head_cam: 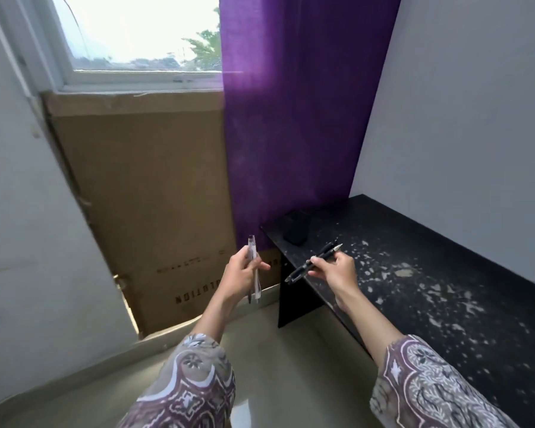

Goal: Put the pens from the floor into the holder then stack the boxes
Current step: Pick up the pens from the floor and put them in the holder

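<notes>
Both hands are raised in front of the person, each closed around pens. The left hand (241, 274) has its grip wrapped round clear-barrelled pens (252, 267) that stand nearly upright, tips pointing down toward the floor (291, 366). The right hand (337, 270) pinches a small bunch of black pens (314, 263) between thumb and fingers; they lie slanted, one end toward 2 o'clock over the tabletop (445, 273), the other toward 8 o'clock. How many pens each grip has I cannot tell exactly. The black holder (295, 230) stands upright on the far corner of the tabletop, at 11 o'clock from the right hand and near it, apart from both bunches. The dark tabletop is flecked with pale scraps. A large cardboard box (149, 196) leans against the wall under the window, at 10 o'clock from the left hand, beside a purple curtain (291, 118)
</notes>
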{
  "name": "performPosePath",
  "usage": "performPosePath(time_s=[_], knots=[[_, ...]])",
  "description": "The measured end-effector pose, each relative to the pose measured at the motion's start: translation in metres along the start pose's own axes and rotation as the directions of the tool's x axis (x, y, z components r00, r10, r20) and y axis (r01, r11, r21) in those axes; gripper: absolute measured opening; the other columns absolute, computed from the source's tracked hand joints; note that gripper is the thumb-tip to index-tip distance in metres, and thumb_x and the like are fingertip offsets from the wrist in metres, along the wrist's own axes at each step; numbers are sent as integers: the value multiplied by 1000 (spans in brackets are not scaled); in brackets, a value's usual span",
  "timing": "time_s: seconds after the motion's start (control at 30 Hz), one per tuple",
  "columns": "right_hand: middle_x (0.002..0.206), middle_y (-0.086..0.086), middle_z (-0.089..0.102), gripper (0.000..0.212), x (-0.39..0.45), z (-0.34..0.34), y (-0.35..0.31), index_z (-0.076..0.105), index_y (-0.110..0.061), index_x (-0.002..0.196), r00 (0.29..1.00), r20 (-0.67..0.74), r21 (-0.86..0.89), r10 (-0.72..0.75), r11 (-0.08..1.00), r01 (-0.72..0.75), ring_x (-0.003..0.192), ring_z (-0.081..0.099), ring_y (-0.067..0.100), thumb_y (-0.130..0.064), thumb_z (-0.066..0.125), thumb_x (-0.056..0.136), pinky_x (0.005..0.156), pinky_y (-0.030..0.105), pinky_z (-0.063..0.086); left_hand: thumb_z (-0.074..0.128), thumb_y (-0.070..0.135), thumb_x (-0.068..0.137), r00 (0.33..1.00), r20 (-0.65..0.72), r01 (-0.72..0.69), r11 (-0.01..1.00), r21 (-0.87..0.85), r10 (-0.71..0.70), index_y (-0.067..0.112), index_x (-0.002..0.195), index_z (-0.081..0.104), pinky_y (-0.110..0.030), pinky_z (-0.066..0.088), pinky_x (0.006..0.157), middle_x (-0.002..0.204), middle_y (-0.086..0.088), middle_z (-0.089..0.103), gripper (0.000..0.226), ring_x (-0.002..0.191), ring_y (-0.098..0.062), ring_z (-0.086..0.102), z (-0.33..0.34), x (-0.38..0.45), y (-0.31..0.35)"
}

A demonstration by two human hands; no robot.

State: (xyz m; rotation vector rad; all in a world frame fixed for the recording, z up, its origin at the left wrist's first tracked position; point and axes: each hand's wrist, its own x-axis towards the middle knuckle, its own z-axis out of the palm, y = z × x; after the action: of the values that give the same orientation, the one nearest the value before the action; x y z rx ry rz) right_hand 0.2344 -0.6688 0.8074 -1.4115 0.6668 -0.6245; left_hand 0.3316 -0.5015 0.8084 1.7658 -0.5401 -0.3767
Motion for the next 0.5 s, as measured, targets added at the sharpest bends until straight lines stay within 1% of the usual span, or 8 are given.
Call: performPosePath(time_s=[0.07,0.13,0.17,0.23,0.27,0.37,0.4,0.5], knots=[[68,9,59,11,41,-5,-8,57,-1,76,999,-42,5,-24,1000,24,62,60,16,6,61,83,47,14,54,47,11,95,999,-21,-34,999,-40,33,16,80,51,-38,46,73,77,-3,70,17,78,-21,63,16,44,6],[69,8,59,5,73,-8,-13,58,1,83,996,-82,7,-25,1000,25,64,60,15,5,61,83,49,14,55,47,7,95,998,-42,-56,996,-66,53,18,75,50,-31,42,62,76,-3,68,22,69,-13,58,26,77,13],[70,8,60,5,90,-9,-13,58,1,84,994,-105,11,-20,1000,21,65,60,14,4,61,84,50,14,55,47,5,94,997,-57,-64,995,-79,60,18,74,51,-31,44,62,76,-3,67,24,71,-14,59,33,96,15],[72,7,60,7,124,-9,-13,57,-2,81,990,-139,34,-20,999,25,66,61,14,3,61,84,52,14,56,47,2,93,993,-86,-89,990,-113,79,19,74,53,-36,48,70,77,-2,66,26,82,-19,62,44,135,19],[72,7,60,9,138,-8,-13,57,-4,79,987,-160,39,-20,999,26,67,61,14,3,61,84,53,15,57,47,0,93,992,-96,-96,986,-133,84,19,73,53,-35,50,71,78,-3,65,27,86,-20,62,48,153,21],[73,5,61,6,183,-2,-10,58,-3,81,974,-227,27,-22,999,29,65,63,13,0,62,84,62,20,59,46,-2,93,988,-115,-117,980,-162,99,18,73,55,-23,55,66,84,-9,64,29,90,-21,62,61,206,23],[72,3,61,4,199,2,-9,58,-3,83,969,-244,11,-28,999,32,63,63,11,-1,62,84,68,25,59,45,-3,93,988,-116,-124,978,-167,105,17,73,55,-24,57,69,87,-11,63,30,92,-22,62,65,224,22],[68,0,60,7,243,16,-1,57,-5,80,956,-284,-40,-69,997,60,61,62,9,-3,63,85,78,35,56,45,-3,93,990,-97,-114,978,-175,98,16,74,57,-40,55,84,94,-16,62,30,96,-25,61,77,275,13]])
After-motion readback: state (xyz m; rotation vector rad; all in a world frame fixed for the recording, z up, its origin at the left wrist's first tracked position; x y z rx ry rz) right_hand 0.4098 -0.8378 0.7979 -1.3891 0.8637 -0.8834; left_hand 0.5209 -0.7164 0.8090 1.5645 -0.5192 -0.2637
